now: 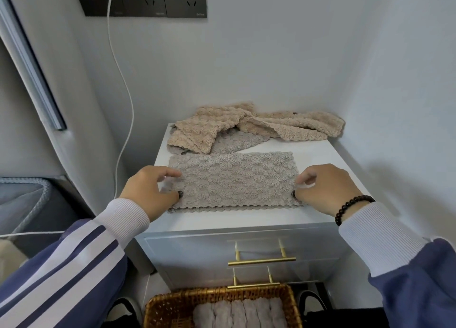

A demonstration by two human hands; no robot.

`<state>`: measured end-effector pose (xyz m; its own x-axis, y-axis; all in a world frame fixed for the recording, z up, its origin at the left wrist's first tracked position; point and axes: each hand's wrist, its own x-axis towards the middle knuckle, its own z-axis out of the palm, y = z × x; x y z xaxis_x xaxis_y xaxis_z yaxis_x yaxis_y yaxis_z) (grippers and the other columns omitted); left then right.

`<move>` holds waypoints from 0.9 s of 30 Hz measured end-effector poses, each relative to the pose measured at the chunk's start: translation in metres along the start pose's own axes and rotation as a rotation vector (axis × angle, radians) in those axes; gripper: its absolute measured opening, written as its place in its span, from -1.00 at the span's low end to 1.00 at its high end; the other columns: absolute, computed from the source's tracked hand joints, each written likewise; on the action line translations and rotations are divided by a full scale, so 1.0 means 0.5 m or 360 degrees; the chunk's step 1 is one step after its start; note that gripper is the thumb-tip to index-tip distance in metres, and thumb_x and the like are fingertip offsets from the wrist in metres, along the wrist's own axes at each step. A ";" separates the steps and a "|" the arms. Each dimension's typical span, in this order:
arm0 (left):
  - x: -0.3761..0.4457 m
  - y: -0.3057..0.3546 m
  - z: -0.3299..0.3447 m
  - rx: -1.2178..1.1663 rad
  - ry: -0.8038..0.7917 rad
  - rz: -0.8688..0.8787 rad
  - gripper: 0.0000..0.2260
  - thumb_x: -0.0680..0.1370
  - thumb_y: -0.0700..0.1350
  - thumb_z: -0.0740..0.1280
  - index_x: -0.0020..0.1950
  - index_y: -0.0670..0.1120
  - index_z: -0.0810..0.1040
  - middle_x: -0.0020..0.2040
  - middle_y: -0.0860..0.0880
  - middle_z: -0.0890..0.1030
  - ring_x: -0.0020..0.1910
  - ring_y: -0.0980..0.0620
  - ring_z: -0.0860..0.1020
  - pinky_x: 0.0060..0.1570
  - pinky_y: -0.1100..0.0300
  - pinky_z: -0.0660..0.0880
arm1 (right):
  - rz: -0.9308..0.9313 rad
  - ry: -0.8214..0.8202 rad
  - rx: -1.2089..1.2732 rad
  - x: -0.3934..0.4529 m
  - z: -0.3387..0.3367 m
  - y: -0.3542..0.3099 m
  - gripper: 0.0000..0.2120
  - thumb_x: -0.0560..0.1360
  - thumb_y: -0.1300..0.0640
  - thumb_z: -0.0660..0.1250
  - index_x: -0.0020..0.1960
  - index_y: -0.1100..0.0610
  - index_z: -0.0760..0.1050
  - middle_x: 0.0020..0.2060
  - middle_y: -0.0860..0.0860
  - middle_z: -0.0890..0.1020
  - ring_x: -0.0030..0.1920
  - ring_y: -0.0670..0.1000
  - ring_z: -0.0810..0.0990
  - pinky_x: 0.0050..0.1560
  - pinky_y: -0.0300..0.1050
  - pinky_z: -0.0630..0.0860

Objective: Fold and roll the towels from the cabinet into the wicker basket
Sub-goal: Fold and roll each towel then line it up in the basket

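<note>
White surface (333, 154) carries my folded grey towel (232, 179); left hand (145, 189) and right hand (325, 189) pinch its ends. I'd square the edges, then roll tightly from one end.

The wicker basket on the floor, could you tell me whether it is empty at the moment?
No, the wicker basket already holds a row of rolled grey towels side by side.

left hand (148, 187) and right hand (325, 187) forward, palms down, fingers curled, pinching
</note>
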<state>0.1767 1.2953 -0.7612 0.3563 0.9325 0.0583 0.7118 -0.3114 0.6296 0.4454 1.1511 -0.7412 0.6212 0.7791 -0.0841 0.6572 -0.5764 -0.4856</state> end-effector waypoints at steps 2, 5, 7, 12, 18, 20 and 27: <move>0.006 0.008 0.001 0.0104 0.0074 0.0062 -0.68 0.45 -0.17 0.43 0.18 0.05 0.57 0.31 0.00 0.44 0.30 0.00 0.40 0.24 0.20 0.28 | -0.0060 0.0154 -0.0151 0.006 0.003 -0.003 -0.83 0.41 0.10 0.40 0.01 0.02 0.58 0.12 0.03 0.48 0.14 0.06 0.49 0.08 -0.16 0.41; 0.019 0.028 0.008 0.0102 0.0100 0.0128 -0.69 0.50 -0.16 0.37 0.24 0.00 0.54 0.35 -0.01 0.40 0.33 0.02 0.37 0.23 0.28 0.20 | -0.0235 0.0317 -0.0089 0.017 0.015 -0.027 -0.77 0.46 0.10 0.36 0.11 0.05 0.53 0.19 0.02 0.40 0.19 0.03 0.42 0.16 -0.13 0.37; 0.025 0.041 0.022 0.0125 0.0071 0.0204 -0.70 0.53 -0.16 0.33 0.26 -0.02 0.52 0.38 -0.02 0.40 0.36 0.02 0.35 0.24 0.32 0.17 | -0.0394 0.0291 -0.0023 0.020 0.032 -0.053 -0.78 0.51 0.14 0.30 0.15 0.07 0.51 0.20 -0.01 0.40 0.20 -0.02 0.40 0.14 -0.21 0.29; 0.043 0.075 0.070 0.0216 -0.0019 0.0383 -0.65 0.59 -0.20 0.21 0.38 -0.07 0.41 0.47 -0.01 0.30 0.44 0.04 0.26 0.25 0.42 0.04 | -0.0741 0.0250 -0.0026 0.029 0.087 -0.116 -0.71 0.58 0.23 0.17 0.27 0.16 0.48 0.26 0.01 0.45 0.13 -0.05 0.45 0.22 -0.25 0.33; 0.064 0.084 0.111 0.0414 -0.0144 0.0478 -0.53 0.62 -0.22 0.10 0.54 -0.14 0.15 0.55 -0.07 0.13 0.54 0.02 0.03 0.39 0.33 -0.16 | -0.0935 0.0111 -0.0263 0.052 0.146 -0.156 -0.57 0.53 0.34 0.15 0.40 0.19 0.34 0.41 0.08 0.35 0.44 0.07 0.25 0.43 0.05 0.22; 0.071 0.078 0.116 0.0456 -0.0177 0.0460 -0.51 0.63 -0.19 0.08 0.55 -0.13 0.07 0.56 -0.06 0.08 0.55 0.02 -0.02 0.48 0.19 -0.14 | -0.0930 0.0023 -0.0354 0.058 0.161 -0.156 -0.52 0.55 0.32 0.13 0.46 0.17 0.23 0.50 0.06 0.21 0.52 0.06 0.07 0.49 0.06 0.08; 0.078 0.051 0.139 0.0716 -0.0299 0.0408 -0.48 0.66 0.05 -0.05 0.58 -0.04 -0.09 0.58 0.02 -0.09 0.54 0.09 -0.15 0.47 0.12 -0.23 | -0.0878 -0.0088 -0.0529 0.067 0.188 -0.139 -0.52 0.66 0.01 -0.11 0.55 0.08 -0.01 0.55 0.01 0.02 0.54 0.00 -0.08 0.52 0.06 -0.09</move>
<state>0.2508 1.3110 -0.7968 0.6250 0.7806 0.0007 0.7618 -0.6101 0.2175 0.3805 1.2401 -0.7920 0.1371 0.9892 0.0518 0.9763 -0.1261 -0.1757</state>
